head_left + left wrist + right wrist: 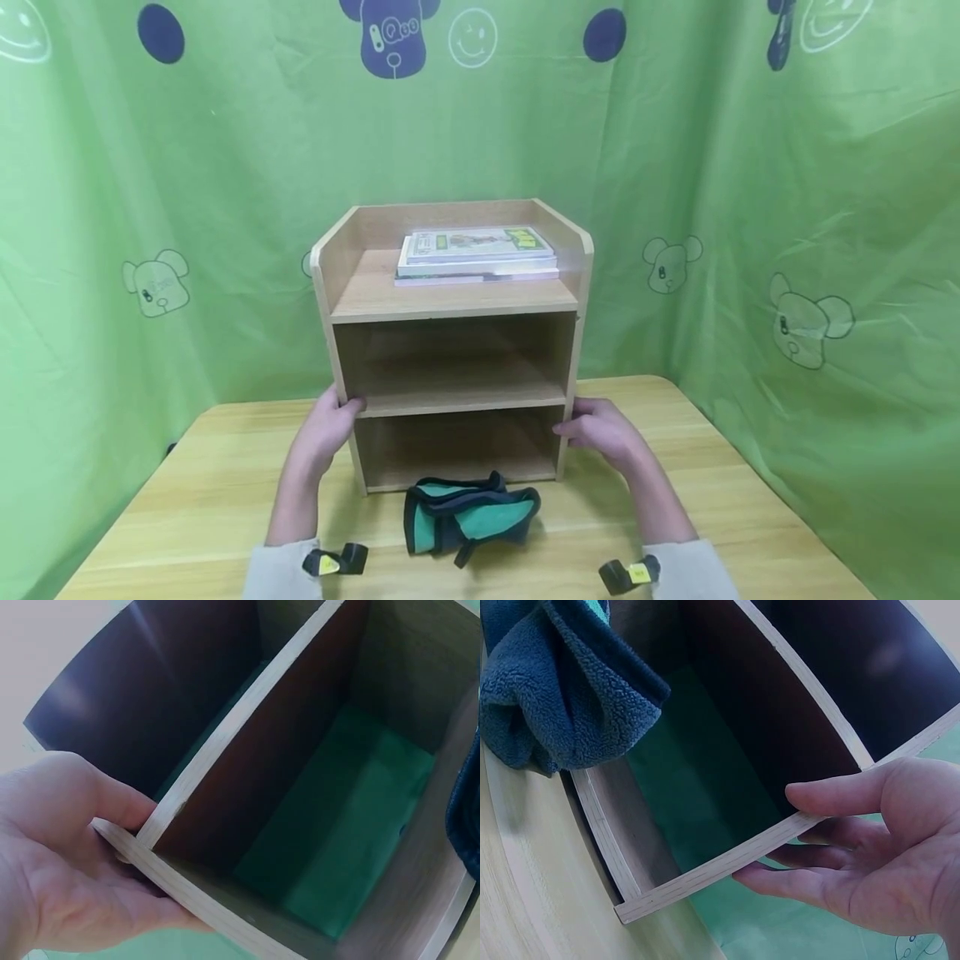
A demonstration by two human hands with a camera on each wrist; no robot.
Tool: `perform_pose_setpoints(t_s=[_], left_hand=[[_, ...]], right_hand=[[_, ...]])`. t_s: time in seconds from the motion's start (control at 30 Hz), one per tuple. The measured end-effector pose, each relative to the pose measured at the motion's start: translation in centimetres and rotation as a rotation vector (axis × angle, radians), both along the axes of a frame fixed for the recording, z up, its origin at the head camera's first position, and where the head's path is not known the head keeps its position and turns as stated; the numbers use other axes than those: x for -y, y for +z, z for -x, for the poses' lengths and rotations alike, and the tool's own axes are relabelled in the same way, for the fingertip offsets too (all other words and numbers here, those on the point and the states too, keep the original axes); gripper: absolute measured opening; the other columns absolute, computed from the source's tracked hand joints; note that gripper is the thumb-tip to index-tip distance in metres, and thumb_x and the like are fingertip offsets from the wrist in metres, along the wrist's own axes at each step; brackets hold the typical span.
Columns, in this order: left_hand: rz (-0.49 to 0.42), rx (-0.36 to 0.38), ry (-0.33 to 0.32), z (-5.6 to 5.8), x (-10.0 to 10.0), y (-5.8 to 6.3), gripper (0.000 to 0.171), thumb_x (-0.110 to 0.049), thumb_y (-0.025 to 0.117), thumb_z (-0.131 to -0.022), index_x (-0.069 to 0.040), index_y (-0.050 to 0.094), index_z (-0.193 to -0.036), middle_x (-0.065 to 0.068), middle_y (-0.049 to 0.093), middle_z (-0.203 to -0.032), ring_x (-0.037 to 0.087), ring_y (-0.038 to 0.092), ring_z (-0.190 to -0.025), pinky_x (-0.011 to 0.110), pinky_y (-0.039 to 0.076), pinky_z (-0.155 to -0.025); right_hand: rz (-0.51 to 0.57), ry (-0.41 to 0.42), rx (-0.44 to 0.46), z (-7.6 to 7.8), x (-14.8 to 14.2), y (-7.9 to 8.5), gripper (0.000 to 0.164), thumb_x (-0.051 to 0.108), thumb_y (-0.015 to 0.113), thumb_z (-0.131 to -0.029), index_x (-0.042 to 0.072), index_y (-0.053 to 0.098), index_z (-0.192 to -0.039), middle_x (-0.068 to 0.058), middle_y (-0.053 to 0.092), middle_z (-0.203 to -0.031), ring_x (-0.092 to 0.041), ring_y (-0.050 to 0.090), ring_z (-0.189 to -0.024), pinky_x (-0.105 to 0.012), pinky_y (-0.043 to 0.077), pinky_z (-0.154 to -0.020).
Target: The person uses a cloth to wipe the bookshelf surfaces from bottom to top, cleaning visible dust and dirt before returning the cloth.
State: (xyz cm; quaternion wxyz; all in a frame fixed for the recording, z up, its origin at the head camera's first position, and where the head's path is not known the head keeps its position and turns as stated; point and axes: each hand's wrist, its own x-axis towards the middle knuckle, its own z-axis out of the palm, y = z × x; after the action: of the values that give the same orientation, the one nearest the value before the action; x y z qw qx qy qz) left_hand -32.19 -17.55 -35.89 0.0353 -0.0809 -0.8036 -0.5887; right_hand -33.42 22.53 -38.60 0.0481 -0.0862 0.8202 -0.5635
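Note:
A small wooden shelf unit (459, 404) stands on the table with its open front toward me. My left hand (327, 427) grips its left side panel, thumb hooked round the front edge near the middle board; in the left wrist view the fingers (161, 911) lie along the outer face. My right hand (600, 429) grips the right panel a little lower, its thumb inside and its fingers (795, 885) outside in the right wrist view. In front of the bottom compartment lies a crumpled green and dark blue cloth (491, 518), fuzzy on its blue side (570, 697).
A small stack of books (476, 257) lies on the unit's top board, between raised sides and back. The wooden table (720, 500) reaches to a green patterned curtain (480, 142) behind and at both sides.

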Motion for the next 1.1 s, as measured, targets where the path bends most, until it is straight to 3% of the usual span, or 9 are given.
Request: perform_pose_setpoints(t_s=[0.2, 0.33, 0.47, 0.67, 0.87, 1.0, 1.1], left_hand=[[0.178, -0.103, -0.018, 0.3, 0.8, -0.6, 0.054, -0.018, 0.04, -0.107, 0.002, 0.028, -0.156, 0.031, 0.041, -0.153, 0.048, 0.039, -0.142, 0.065, 0.033, -0.114], [0.237, -0.139, -0.022, 0.5, 1.2, -0.6, 0.051, -0.021, 0.041, -0.108, 0.001, 0.033, -0.154, 0.03, 0.046, -0.149, 0.046, 0.043, -0.14, 0.064, 0.036, -0.113], [0.209, -0.098, 0.009, 0.4, 1.1, -0.5, 0.049, -0.021, 0.044, -0.107, 0.002, 0.04, -0.15, 0.03, 0.05, -0.144, 0.045, 0.047, -0.136, 0.062, 0.039, -0.111], [0.099, -0.021, 0.12, -0.1, 0.8, -0.5, 0.043, -0.019, 0.056, -0.101, 0.004, 0.056, -0.137, 0.03, 0.058, -0.138, 0.042, 0.054, -0.129, 0.058, 0.043, -0.109], [0.071, -0.006, 0.131, -0.4, 0.7, -0.3, 0.041, -0.016, 0.057, -0.1, 0.006, 0.057, -0.135, 0.029, 0.059, -0.135, 0.039, 0.055, -0.126, 0.055, 0.044, -0.11], [0.048, 0.004, 0.135, -0.4, 0.7, 0.0, 0.04, -0.014, 0.057, -0.099, 0.006, 0.058, -0.134, 0.022, 0.062, -0.117, 0.029, 0.056, -0.104, 0.041, 0.05, -0.093], [0.045, 0.015, 0.146, -0.3, 0.6, 0.1, 0.041, -0.014, 0.059, -0.098, 0.005, 0.058, -0.134, 0.014, 0.059, -0.103, 0.023, 0.052, -0.09, 0.031, 0.048, -0.077]], right_hand=[[-0.011, 0.001, -0.002, -0.1, 0.0, 0.1, 0.058, 0.003, 0.064, -0.089, -0.015, 0.046, -0.141, -0.034, 0.054, -0.139, -0.047, 0.059, -0.125, -0.055, 0.049, -0.106], [-0.014, 0.004, -0.002, 0.0, -0.1, 0.2, 0.058, 0.003, 0.064, -0.089, -0.015, 0.046, -0.141, -0.034, 0.054, -0.139, -0.047, 0.058, -0.125, -0.056, 0.048, -0.107], [-0.007, 0.001, -0.002, 0.1, 0.0, 0.2, 0.058, 0.002, 0.064, -0.088, -0.016, 0.046, -0.141, -0.035, 0.053, -0.14, -0.047, 0.058, -0.125, -0.056, 0.047, -0.107], [-0.009, 0.003, 0.003, 0.1, 0.0, -0.1, 0.06, 0.003, 0.065, -0.088, -0.015, 0.046, -0.142, -0.034, 0.053, -0.141, -0.047, 0.059, -0.124, -0.055, 0.049, -0.106], [-0.016, 0.008, 0.011, 0.0, 0.0, -0.2, 0.062, 0.005, 0.066, -0.088, -0.014, 0.044, -0.144, -0.034, 0.052, -0.142, -0.047, 0.058, -0.125, -0.055, 0.049, -0.105], [-0.008, 0.006, 0.015, 0.1, 0.0, -0.1, 0.063, 0.004, 0.065, -0.088, -0.014, 0.043, -0.144, -0.034, 0.051, -0.143, -0.047, 0.057, -0.126, -0.056, 0.048, -0.107], [-0.007, 0.0, 0.015, 0.1, -0.1, 0.0, 0.062, 0.003, 0.065, -0.089, -0.015, 0.043, -0.143, -0.034, 0.052, -0.142, -0.047, 0.058, -0.126, -0.056, 0.047, -0.107]])
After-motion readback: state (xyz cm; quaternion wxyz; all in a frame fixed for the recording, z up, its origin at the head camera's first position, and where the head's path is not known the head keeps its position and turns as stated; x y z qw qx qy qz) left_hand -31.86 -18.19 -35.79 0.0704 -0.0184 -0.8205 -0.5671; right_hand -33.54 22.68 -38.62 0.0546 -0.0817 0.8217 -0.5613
